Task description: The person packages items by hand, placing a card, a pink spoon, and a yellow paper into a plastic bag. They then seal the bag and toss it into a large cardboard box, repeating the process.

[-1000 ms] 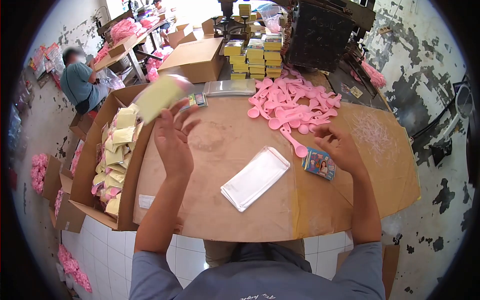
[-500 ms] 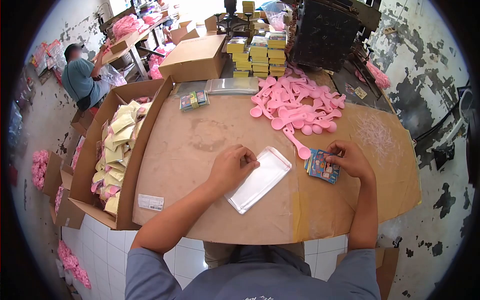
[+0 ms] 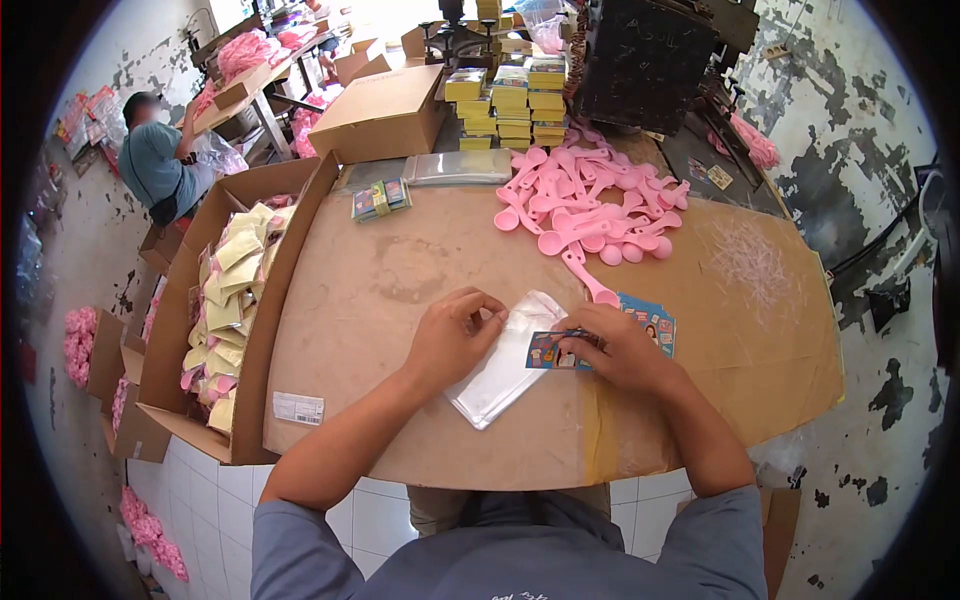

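A stack of clear plastic bags (image 3: 497,385) lies on the cardboard-covered table in front of me. My left hand (image 3: 452,335) is closed, pinching the upper left edge of the top bag near its mouth. Over the bags' right side, a blue printed card (image 3: 545,351) is gripped between the thumb and fingers of my right hand (image 3: 618,345). More blue cards (image 3: 657,318) lie on the table, partly hidden behind that hand. One pink measuring spoon (image 3: 592,282) lies just above them, its scoop beside the right hand.
A pile of pink spoons (image 3: 590,205) spreads across the back. On the left stands an open carton (image 3: 160,350) of gold packets. Behind are a banded card bundle (image 3: 381,200), flat clear sleeves (image 3: 458,168), a closed box (image 3: 380,115) and card stacks (image 3: 512,105). A co-worker (image 3: 160,160) sits far left.
My right hand has moved left from the card pile, bringing one blue card over the bags. My left hand stays at the bag's edge, which now looks lifted.
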Action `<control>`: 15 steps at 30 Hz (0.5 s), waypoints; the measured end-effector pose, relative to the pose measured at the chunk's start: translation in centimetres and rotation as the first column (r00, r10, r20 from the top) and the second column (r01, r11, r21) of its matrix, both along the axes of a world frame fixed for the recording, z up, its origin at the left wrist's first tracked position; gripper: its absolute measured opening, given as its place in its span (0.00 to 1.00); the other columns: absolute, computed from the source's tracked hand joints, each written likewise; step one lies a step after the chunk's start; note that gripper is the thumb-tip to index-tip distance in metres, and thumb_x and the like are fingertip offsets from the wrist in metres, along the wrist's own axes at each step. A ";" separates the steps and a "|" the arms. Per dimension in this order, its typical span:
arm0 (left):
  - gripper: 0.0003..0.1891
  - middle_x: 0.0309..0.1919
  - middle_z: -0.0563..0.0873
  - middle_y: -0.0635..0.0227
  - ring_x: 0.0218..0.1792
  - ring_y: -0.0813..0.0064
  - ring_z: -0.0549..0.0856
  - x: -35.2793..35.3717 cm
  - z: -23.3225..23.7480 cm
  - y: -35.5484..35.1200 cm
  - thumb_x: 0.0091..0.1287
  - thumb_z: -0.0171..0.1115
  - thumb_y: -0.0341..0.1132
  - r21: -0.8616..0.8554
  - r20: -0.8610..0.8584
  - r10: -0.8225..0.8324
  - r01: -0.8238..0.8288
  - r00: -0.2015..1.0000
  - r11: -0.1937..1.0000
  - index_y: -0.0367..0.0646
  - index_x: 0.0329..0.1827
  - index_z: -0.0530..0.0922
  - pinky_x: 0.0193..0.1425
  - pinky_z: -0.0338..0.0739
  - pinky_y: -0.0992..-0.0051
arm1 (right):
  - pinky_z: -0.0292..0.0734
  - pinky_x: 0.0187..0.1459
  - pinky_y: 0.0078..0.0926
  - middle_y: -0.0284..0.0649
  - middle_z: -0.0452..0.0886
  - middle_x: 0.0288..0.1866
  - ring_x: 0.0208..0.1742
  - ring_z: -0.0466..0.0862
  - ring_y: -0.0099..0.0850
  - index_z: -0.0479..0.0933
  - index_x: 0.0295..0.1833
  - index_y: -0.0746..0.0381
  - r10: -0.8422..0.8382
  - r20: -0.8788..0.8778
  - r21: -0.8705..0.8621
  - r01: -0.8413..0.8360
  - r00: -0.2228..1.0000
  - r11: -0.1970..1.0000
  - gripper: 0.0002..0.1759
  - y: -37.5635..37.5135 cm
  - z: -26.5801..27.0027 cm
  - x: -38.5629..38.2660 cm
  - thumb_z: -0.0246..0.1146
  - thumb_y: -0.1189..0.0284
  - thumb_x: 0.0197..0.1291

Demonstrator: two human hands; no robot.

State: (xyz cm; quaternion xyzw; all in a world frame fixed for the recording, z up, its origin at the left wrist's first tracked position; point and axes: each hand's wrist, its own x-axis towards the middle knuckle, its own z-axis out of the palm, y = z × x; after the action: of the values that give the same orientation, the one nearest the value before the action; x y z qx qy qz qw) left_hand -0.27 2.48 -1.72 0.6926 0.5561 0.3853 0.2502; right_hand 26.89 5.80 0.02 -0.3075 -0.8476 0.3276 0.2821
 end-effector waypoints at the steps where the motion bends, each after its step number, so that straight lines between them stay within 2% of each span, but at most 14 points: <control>1: 0.07 0.40 0.91 0.66 0.33 0.77 0.86 -0.1 0.1 0.0 0.69 0.69 0.32 0.018 0.026 0.007 -0.007 1.000 1.000 0.39 0.44 0.89 0.39 0.80 0.74 | 0.81 0.47 0.33 0.42 0.88 0.46 0.45 0.87 0.35 0.83 0.53 0.64 -0.004 0.054 0.069 0.001 0.999 0.998 0.11 0.0 -0.1 -0.1 0.70 0.73 0.68; 3: 0.07 0.42 0.92 0.66 0.36 0.78 0.88 -0.3 0.5 0.0 0.71 0.68 0.31 0.056 0.081 0.020 -0.025 0.997 0.998 0.37 0.44 0.88 0.40 0.81 0.74 | 0.81 0.47 0.35 0.44 0.87 0.46 0.45 0.87 0.38 0.83 0.53 0.64 -0.017 0.048 0.055 0.014 0.999 0.998 0.11 -0.1 0.0 -0.1 0.69 0.75 0.66; 6: 0.08 0.44 0.93 0.61 0.39 0.75 0.90 -0.5 0.7 0.0 0.74 0.64 0.29 0.004 0.334 0.033 -0.036 0.942 0.999 0.34 0.48 0.87 0.45 0.85 0.72 | 0.82 0.48 0.35 0.45 0.87 0.46 0.45 0.87 0.38 0.83 0.54 0.64 -0.031 0.037 0.018 0.030 0.999 0.999 0.11 -0.4 0.2 -0.1 0.67 0.78 0.66; 9: 0.09 0.41 0.92 0.60 0.40 0.73 0.91 -1.0 0.8 0.1 0.75 0.61 0.27 -0.085 0.729 -0.064 0.183 0.682 0.979 0.33 0.52 0.85 0.44 0.87 0.74 | 0.82 0.49 0.33 0.44 0.87 0.46 0.46 0.87 0.36 0.83 0.55 0.65 -0.035 0.012 -0.049 0.035 0.999 0.998 0.13 -0.4 0.3 -0.1 0.65 0.80 0.66; 12: 0.11 0.40 0.91 0.58 0.40 0.71 0.92 -0.9 1.5 -0.3 0.76 0.61 0.27 -0.155 0.783 -0.080 0.318 0.617 0.935 0.30 0.57 0.82 0.46 0.87 0.75 | 0.82 0.50 0.31 0.40 0.88 0.46 0.48 0.87 0.31 0.82 0.57 0.66 -0.063 -0.082 -0.026 0.061 0.995 0.998 0.14 -0.6 0.7 -0.2 0.65 0.81 0.66; 13: 0.11 0.40 0.91 0.58 0.40 0.71 0.92 -0.7 1.8 -0.5 0.77 0.61 0.28 -0.188 0.770 -0.072 0.334 0.634 0.923 0.30 0.56 0.83 0.47 0.87 0.74 | 0.82 0.51 0.30 0.39 0.88 0.46 0.49 0.87 0.29 0.81 0.58 0.66 -0.075 -0.122 -0.003 0.075 0.990 0.997 0.15 -0.6 0.8 -0.3 0.65 0.82 0.66; 15: 0.11 0.41 0.91 0.58 0.38 0.72 0.91 -0.2 2.0 -0.8 0.79 0.61 0.30 -0.256 0.744 -0.059 0.365 0.666 0.895 0.30 0.55 0.84 0.48 0.88 0.73 | 0.83 0.52 0.29 0.37 0.87 0.48 0.51 0.86 0.26 0.80 0.60 0.67 -0.150 -0.247 -0.197 0.102 0.957 0.975 0.16 -0.6 0.7 -0.2 0.65 0.82 0.68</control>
State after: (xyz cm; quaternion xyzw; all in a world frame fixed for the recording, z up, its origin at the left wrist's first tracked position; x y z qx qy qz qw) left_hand -0.51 1.71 0.32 0.4839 0.3911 0.4757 0.6218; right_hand 26.69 5.21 0.75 -0.3399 -0.7481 0.4227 0.3822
